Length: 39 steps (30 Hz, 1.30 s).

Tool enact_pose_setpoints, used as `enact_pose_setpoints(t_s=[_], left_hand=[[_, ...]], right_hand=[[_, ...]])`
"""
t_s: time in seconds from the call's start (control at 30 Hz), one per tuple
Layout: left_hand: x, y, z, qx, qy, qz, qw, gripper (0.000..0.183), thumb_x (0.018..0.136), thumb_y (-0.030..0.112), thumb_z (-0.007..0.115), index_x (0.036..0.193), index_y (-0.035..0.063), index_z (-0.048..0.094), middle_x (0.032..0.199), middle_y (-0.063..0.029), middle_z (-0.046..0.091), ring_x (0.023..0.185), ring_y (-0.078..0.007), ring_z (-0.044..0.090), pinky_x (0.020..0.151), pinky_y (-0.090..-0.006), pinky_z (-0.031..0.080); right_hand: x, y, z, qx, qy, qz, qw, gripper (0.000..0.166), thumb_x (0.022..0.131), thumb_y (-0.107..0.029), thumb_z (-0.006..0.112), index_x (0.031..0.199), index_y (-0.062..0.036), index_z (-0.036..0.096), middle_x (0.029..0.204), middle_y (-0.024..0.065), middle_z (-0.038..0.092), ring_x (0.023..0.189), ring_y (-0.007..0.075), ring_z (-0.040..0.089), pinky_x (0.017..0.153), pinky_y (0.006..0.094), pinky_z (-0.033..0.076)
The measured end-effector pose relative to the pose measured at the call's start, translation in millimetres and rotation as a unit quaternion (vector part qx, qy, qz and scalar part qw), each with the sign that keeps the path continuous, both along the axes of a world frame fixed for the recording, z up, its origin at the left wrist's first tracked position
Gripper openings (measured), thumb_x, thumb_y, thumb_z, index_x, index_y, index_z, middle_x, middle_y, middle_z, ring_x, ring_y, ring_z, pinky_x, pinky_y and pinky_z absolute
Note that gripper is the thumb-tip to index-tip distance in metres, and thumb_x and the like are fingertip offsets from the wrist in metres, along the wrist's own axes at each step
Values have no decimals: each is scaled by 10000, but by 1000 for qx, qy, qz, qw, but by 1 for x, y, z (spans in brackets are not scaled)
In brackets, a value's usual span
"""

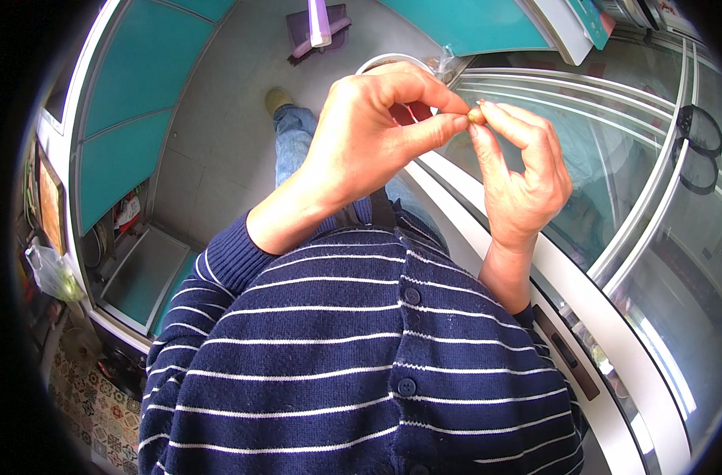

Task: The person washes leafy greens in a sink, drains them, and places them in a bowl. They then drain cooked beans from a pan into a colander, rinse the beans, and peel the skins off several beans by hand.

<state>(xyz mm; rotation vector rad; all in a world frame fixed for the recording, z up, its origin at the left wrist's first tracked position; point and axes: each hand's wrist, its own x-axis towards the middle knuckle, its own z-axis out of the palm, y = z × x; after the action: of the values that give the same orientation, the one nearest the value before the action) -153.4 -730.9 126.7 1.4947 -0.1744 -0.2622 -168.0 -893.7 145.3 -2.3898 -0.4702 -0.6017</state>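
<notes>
My left hand comes in from the left and pinches one side of a small brownish-green round thing between thumb and forefinger. On its other side my right hand holds it with thumb and fingertips. What the small thing is, I cannot tell; a reddish bit shows at its top by the right fingertips. Behind my left hand stands a white round container, mostly hidden, with something red showing between my fingers.
A sliding door with glass panes and white frames runs along the right. A purple dustpan with a brush lies on the grey floor ahead. Teal cabinets stand at the left, with a low door hanging down. A plastic bag is at far left.
</notes>
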Motion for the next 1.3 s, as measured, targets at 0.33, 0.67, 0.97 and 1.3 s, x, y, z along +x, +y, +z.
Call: enact_pose_setpoints(t_s=[0.33,0.67,0.97,1.3], left_hand=[[2,4,1,74,-32,-11,997,70,767,63,686,808,13,659,765,-6,602,657,-54,555,610,-192,459],[6,4,-7,-95,94,-90,987,43,771,15,632,814,18,628,751,12,606,680,-35,543,629,-187,450],[5,2,-12,-188,145,-95,967,105,796,41,655,895,11,639,857,-21,646,804,-79,597,751,-218,479],[1,3,-6,-119,87,-52,988,156,810,72,660,943,-9,645,882,-51,657,825,-90,607,769,-224,488]], right_hand=[[-3,0,4,-42,9,16,999,246,627,43,741,834,-53,649,838,65,661,784,192,626,712,274,490],[-8,-3,1,46,77,21,996,232,645,13,739,851,-56,656,816,53,658,714,175,631,645,264,501],[-13,-2,7,357,289,-24,888,213,702,36,721,897,14,636,843,78,667,724,92,617,668,203,499],[-11,-1,1,289,270,-39,918,199,728,7,712,916,17,649,821,69,670,746,87,617,686,202,499]])
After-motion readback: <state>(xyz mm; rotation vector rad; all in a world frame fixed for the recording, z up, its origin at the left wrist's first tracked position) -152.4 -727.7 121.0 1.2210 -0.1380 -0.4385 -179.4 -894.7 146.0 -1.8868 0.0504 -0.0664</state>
